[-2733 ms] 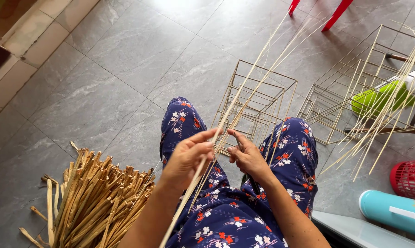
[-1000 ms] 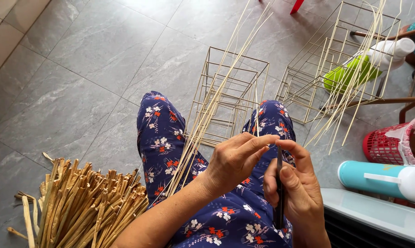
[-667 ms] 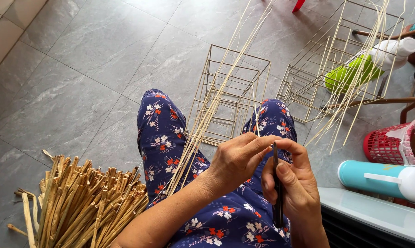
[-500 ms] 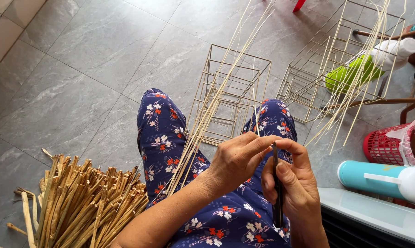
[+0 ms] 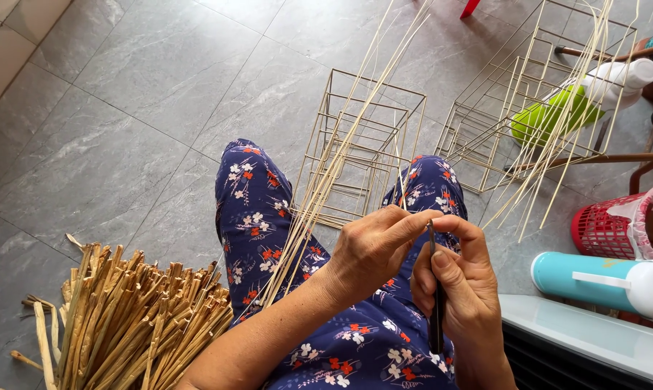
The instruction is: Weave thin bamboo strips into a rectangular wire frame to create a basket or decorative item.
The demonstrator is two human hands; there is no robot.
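Fingers of the left hand [image 5: 373,249] pinch the near ends of thin bamboo strips [image 5: 333,159] above the lap; these slant up across a wire frame [image 5: 362,144] on the floor. Right hand [image 5: 460,289] is closed around a dark knife [image 5: 435,303]. Split bamboo bundle [image 5: 131,318] lies beside the left leg.

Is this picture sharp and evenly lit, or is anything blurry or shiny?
Head view: soft, even daylight with faint shadows; the grey floor tiles show a mild sheen; both hands, left hand and right hand, look sharp; thin strips stay crisp; straight lines bow slightly near the edges.
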